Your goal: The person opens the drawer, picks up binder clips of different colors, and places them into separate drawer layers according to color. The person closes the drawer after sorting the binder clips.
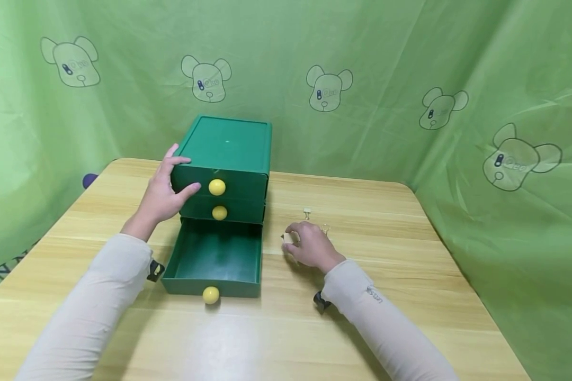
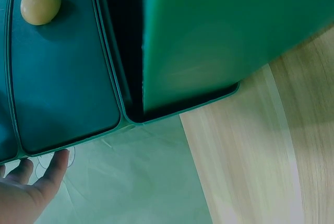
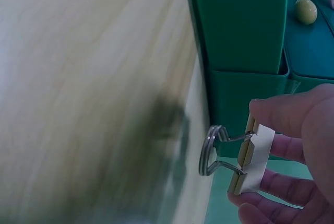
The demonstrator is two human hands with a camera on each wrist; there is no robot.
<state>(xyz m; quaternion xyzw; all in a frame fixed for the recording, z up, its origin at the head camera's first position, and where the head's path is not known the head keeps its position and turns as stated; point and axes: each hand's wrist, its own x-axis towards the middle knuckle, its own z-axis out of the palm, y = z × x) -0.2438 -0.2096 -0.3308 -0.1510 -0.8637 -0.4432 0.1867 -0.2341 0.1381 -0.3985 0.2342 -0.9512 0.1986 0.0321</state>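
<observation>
A green three-drawer cabinet (image 1: 226, 140) with round yellow knobs stands on the table, its bottom drawer (image 1: 212, 288) pulled out and its upper two closed. Against the cabinet's left side and front edge rests my left hand (image 1: 159, 193), fingers spread and thumb near the top knob (image 1: 216, 187). To the right of the drawer, my right hand (image 1: 311, 246) pinches a cream binder clip (image 3: 255, 156) between thumb and fingers. In the right wrist view its silver wire handles point away from the palm. Inside the open drawer only bare green plastic shows.
Two more binder clips lie beyond my right hand: a whitish one (image 1: 307, 211) and one mostly hidden, its wire handle (image 1: 325, 228) showing. The wooden table (image 1: 386, 254) has green curtains printed with bear faces behind and beside it. A purple object (image 1: 89, 180) shows past the left edge.
</observation>
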